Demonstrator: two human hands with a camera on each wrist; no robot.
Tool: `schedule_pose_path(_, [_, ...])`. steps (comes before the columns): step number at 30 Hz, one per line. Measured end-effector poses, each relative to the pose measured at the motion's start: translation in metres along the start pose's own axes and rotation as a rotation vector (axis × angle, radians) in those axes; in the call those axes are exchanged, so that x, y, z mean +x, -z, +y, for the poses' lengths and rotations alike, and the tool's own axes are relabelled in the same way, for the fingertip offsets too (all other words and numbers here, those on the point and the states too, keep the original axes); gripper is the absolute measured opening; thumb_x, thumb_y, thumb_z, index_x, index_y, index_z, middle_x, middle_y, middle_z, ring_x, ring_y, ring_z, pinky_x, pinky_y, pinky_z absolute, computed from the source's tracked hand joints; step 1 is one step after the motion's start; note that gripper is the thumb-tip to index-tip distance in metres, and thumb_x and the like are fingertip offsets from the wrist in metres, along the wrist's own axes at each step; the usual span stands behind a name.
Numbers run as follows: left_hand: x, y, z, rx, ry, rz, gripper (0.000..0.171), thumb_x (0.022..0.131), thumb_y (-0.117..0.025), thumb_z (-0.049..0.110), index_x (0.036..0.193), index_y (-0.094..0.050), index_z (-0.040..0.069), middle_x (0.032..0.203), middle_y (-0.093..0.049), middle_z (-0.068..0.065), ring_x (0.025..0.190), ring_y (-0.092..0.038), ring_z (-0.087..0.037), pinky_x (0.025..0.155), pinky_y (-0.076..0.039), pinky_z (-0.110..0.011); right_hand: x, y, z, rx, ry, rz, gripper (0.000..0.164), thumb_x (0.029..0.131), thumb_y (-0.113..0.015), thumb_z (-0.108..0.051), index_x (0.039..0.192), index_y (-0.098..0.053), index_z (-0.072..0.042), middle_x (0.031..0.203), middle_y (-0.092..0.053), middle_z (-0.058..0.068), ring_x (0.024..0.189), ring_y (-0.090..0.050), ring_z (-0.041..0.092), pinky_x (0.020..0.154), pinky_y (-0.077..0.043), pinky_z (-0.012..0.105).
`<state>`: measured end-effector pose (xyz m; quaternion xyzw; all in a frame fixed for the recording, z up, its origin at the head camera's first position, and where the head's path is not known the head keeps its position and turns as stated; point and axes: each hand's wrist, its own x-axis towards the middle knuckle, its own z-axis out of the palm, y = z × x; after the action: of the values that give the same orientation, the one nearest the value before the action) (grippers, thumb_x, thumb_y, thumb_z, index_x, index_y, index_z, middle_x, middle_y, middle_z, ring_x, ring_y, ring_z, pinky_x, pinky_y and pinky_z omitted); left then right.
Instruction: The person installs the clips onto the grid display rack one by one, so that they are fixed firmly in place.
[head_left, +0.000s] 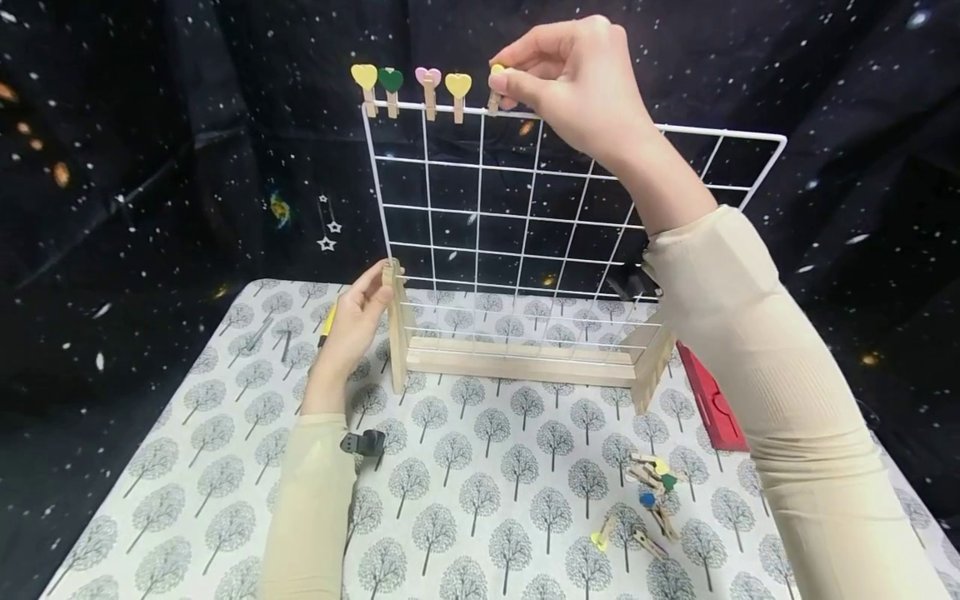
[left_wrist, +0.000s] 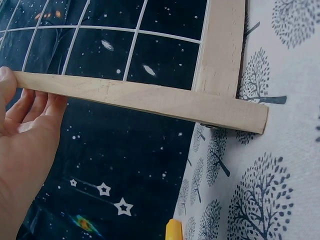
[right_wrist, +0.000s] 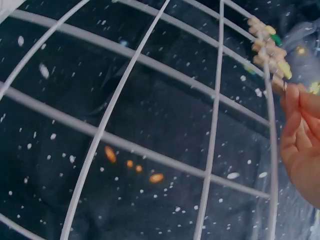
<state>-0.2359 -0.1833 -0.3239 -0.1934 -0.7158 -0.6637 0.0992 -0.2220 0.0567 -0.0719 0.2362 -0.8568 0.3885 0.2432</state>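
At the top wire of a white wire grid (head_left: 525, 221), my right hand (head_left: 573, 79) pinches a small wooden clothespin (head_left: 493, 102) with a yellow top partly hidden by the fingers. To its left, several heart-topped clothespins (head_left: 459, 92) in yellow, green and pink sit upright along the same wire. The right wrist view shows the hand (right_wrist: 305, 145) at the grid's edge beside that row. My left hand (head_left: 356, 321) grips the upper end of the left wooden post (head_left: 397, 333) of the stand. In the left wrist view, thumb and fingers lie on opposite sides of this post (left_wrist: 125, 97).
Loose clothespins (head_left: 648, 546) lie scattered on the tree-print tablecloth (head_left: 450, 450) at front right. A red box-like object (head_left: 716, 408) stands beside the right post. Behind the left hand shows a yellow object (head_left: 327, 321). A dark starry cloth (head_left: 187, 150) hangs behind.
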Motion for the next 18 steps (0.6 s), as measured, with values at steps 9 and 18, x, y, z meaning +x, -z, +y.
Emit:
schedule_pose_path(9, [0.002,0.0009,-0.0012,-0.018,-0.001,0.004,0.047,0.09,-0.045,0.02,0.133,-0.032,0.007,0.128,-0.044,-0.015,0.12,-0.039,-0.02,0.104,-0.029,-0.028,0.0032,0.0006,0.0041,0.004,-0.044,-0.059,0.021,0.074,-0.067,-0.024,0.088,-0.069,-0.008,0.078,-0.068,0.001,0.068,-0.063,0.004,0.058,-0.047,0.014])
schedule_pose_path(18, [0.0019,-0.0014,-0.0026,-0.008,-0.003,-0.001,0.047,0.09,-0.045,0.019,0.133,-0.031,0.004,0.128,-0.043,-0.017,0.121,-0.038,-0.022,0.104,-0.028,-0.031,0.0005,-0.0073,0.0096,-0.108,-0.003,-0.051,0.027,0.078,-0.062,-0.028,0.098,-0.067,-0.011,0.083,-0.068,0.003,0.068,-0.061,0.003,0.058,-0.049,0.015])
